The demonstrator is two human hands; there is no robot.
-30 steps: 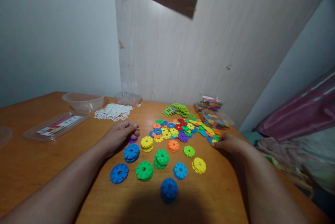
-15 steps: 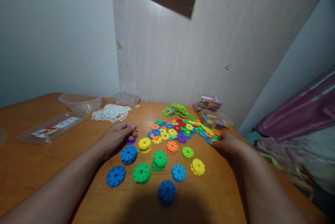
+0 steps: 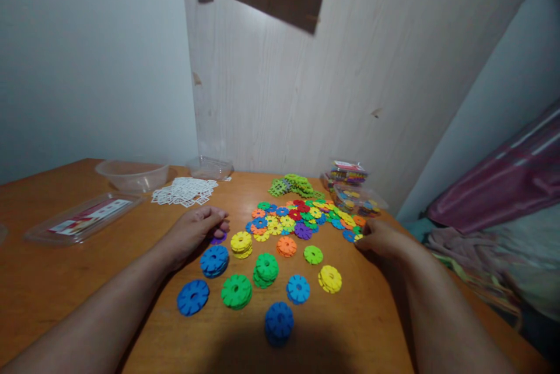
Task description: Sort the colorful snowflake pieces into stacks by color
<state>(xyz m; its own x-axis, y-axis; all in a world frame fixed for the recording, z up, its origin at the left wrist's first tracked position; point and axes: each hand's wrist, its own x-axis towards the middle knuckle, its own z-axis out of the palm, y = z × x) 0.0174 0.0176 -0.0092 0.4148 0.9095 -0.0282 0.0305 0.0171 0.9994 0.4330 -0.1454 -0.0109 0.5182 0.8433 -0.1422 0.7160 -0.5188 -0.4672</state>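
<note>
My left hand (image 3: 201,228) rests on the table with its fingers curled, and whatever they may hold is hidden. A purple notched disc (image 3: 219,238) lies partly under it. At the right edge of a loose pile of coloured discs (image 3: 286,222), my right hand (image 3: 380,238) is closed in a pinch on a yellow disc (image 3: 359,238). A blue disc (image 3: 349,236) lies just left of those fingertips. Between my forearms are stacks sorted by colour: yellow (image 3: 241,244), blue (image 3: 214,260), green (image 3: 237,290), another green (image 3: 266,269) and dark blue (image 3: 279,322).
Behind the pile sit green lattice pieces (image 3: 295,185) and clear boxes (image 3: 356,199) of discs. On the left are white square pieces (image 3: 184,191), a clear basin (image 3: 133,175), a clear tray (image 3: 210,167) and a labelled lid (image 3: 85,217). The wall (image 3: 280,100) bounds the table's back.
My right hand has shifted slightly right, and a yellow disc now shows at its fingertips beside the blue one. My left hand stays in place. The view has tilted slightly.
</note>
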